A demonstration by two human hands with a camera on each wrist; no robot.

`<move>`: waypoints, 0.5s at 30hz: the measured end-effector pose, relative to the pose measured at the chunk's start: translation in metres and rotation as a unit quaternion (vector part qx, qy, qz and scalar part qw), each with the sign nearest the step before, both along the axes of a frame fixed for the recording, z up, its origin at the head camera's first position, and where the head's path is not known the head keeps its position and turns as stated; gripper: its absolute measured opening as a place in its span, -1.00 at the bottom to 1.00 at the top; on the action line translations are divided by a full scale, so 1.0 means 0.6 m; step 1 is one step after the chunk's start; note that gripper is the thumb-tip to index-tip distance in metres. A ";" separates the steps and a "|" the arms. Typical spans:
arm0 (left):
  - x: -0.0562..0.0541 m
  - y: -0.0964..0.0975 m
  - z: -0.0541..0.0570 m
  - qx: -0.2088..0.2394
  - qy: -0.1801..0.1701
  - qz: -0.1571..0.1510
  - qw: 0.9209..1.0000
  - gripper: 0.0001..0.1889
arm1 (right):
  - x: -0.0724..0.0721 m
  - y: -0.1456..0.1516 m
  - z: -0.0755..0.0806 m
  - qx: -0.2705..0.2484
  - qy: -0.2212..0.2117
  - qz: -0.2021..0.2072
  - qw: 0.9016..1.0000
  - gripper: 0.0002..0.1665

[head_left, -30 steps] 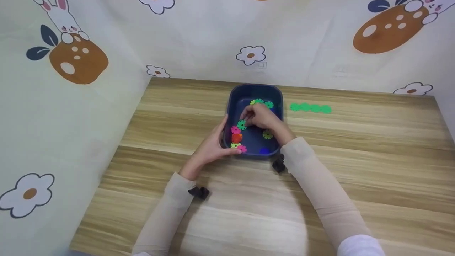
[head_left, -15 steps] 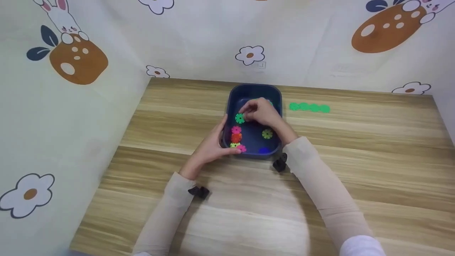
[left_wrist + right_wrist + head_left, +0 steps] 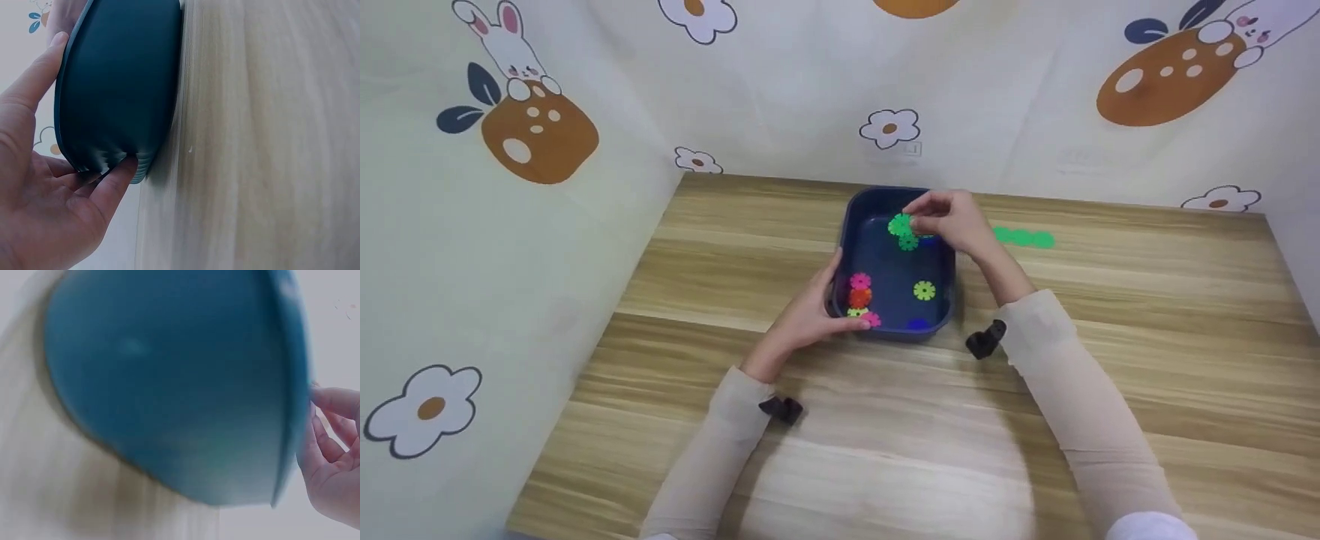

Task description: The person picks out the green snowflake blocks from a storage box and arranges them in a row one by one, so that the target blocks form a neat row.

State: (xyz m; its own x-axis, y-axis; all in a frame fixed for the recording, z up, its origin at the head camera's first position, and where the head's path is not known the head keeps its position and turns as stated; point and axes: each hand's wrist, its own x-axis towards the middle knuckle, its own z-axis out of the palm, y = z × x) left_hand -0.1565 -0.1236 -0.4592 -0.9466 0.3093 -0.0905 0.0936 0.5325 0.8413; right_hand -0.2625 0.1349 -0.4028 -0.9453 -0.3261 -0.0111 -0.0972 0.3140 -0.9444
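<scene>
rt hand (image 3: 956, 221) pinches green disc (image 3: 899, 225) at edge; disc just left of fingertips, over bin (image 3: 892, 277). lt hand (image 3: 810, 311) grips bin corner btwn thumb & fingers. disc prob v light, stiff, bit slick; best held by notched rim.

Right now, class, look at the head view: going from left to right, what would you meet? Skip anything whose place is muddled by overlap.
Left rabbit-and-fruit print → left hand → lone yellow-green disc → row of green discs → right rabbit-and-fruit print.
</scene>
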 end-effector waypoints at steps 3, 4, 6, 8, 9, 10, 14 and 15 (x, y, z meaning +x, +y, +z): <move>0.001 -0.001 -0.003 -0.002 -0.002 0.001 1.000 0.27 | -0.001 0.031 0.004 -0.014 -0.001 -0.024 1.000 -0.70; 0.001 -0.001 -0.004 -0.002 0.001 0.000 1.000 0.27 | -0.002 0.042 0.005 -0.018 0.001 -0.031 0.999 -0.70; 0.000 -0.002 -0.006 -0.003 0.006 -0.006 1.000 0.29 | -0.003 0.065 0.006 -0.032 0.001 -0.047 0.998 -0.68; -0.001 -0.003 -0.007 -0.003 0.010 -0.010 1.000 0.31 | -0.006 0.090 0.006 -0.042 0.000 -0.062 0.997 -0.67; -0.002 -0.003 -0.007 -0.002 0.012 -0.012 1.000 0.31 | -0.007 0.103 0.006 -0.049 -0.001 -0.070 0.996 -0.67; -0.003 -0.003 -0.007 -0.003 0.012 -0.013 1.000 0.32 | -0.007 0.116 0.007 -0.052 -0.001 -0.077 0.996 -0.68; -0.003 -0.003 -0.004 -0.004 0.007 -0.013 1.000 0.33 | -0.006 0.166 0.007 -0.070 -0.011 -0.114 0.991 -0.77; -0.003 -0.002 -0.003 -0.003 0.006 -0.013 1.000 0.32 | -0.005 0.177 0.008 -0.075 -0.011 -0.125 0.989 -0.80</move>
